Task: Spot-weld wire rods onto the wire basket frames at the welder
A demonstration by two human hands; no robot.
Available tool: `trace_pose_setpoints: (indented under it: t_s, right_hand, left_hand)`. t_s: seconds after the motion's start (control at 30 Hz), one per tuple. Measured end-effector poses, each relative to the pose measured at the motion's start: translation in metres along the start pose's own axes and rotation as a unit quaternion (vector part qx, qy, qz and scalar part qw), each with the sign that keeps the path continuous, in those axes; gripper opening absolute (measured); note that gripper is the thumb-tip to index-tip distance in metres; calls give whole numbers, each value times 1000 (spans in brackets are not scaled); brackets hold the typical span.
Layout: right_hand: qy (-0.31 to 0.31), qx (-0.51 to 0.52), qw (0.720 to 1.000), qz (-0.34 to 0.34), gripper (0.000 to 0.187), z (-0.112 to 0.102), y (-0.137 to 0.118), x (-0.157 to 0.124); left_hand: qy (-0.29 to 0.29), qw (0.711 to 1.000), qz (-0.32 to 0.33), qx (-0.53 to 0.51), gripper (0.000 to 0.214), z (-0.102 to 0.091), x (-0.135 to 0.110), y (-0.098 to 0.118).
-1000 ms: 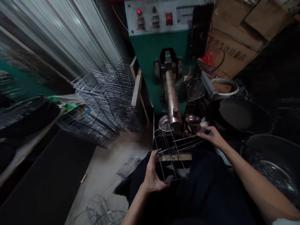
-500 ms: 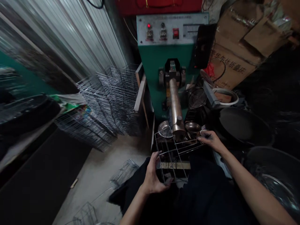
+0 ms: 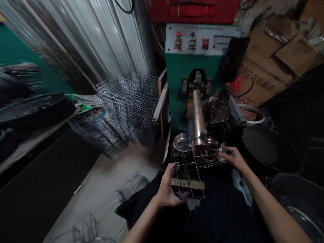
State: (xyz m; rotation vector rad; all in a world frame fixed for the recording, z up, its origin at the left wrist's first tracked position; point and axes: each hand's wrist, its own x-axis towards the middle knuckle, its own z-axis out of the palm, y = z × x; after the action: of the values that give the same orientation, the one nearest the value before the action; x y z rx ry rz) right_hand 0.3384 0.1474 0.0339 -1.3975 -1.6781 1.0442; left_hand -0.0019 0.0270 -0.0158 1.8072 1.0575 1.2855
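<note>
In the head view, a small wire rack (image 3: 187,164) of thin metal rods is held tilted below the copper-coloured arm (image 3: 198,113) of a green machine. My left hand (image 3: 168,189) grips the rack's left side, thumb and fingers spread around its frame. My right hand (image 3: 233,158) is pinched at the right end of the rack's rods, close to the arm's tip; the exact contact is too dark to make out. Behind the rack are two metal bowls, one left of the arm (image 3: 181,142) and one right of it (image 3: 213,143).
A tall stack of wire racks (image 3: 131,104) stands at left beside a wooden board (image 3: 160,104). More wire pieces (image 3: 84,226) lie on the floor. The control panel (image 3: 202,39) shows a red light. Dark round pans (image 3: 269,146) and cardboard boxes (image 3: 263,76) are at right.
The view has shifted, so the machine and racks appear farther right and slightly lower. Both hands keep their hold on the wire rack, with little visible movement relative to the machine's arm.
</note>
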Motion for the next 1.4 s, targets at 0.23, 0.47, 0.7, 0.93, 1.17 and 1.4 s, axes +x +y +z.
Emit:
trace_pose_setpoints:
  t_s: [0.23, 0.47, 0.7, 0.93, 1.17, 1.4]
  right_hand:
    - [-2, -3, 1000, -7, 59, -2, 4, 3]
    - [4, 10, 1000, -6, 56, -3, 5, 4]
    - [8, 9, 1000, -8, 53, -5, 7, 6]
    - [25, 8, 1000, 4, 56, -2, 12, 5]
    - [4, -24, 999, -20, 58, -12, 7, -10]
    - [-72, -104, 992, -1, 56, -32, 20, -59]
  left_hand:
    - [-1, 1000, 6, 10, 107, 2, 0, -7]
    - [5, 1000, 14, 2, 105, 4, 6, -5]
    - [2, 1000, 13, -18, 104, 2, 11, -3]
    - [-6, 1000, 18, 3, 103, 0, 16, -8]
    - [-6, 999, -34, -16, 103, -5, 1, 16]
    - [73, 926, -308, -206, 81, -42, -28, 54]
